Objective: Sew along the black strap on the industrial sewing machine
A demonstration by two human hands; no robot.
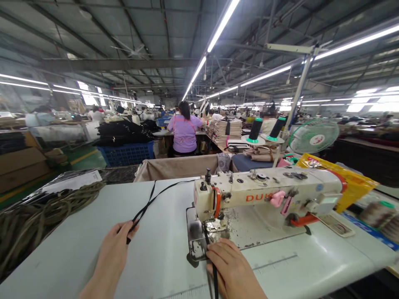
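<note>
Right hand (229,261), nearest, holds black strap (215,280) I see running toward the sewing machine (232,193); left hand (120,232) pinches black cord (144,208).

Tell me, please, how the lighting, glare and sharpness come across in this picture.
In the head view, the ceiling light and right-hand windows burn out to white; in the head view, the pale tabletop catches a bright sheen toward its right; in the head view, the sewing machine looks fairly crisp, the thread cones at the right edge smeared.

Black strap (215,281) — the bottom edge cuts it off.
</note>
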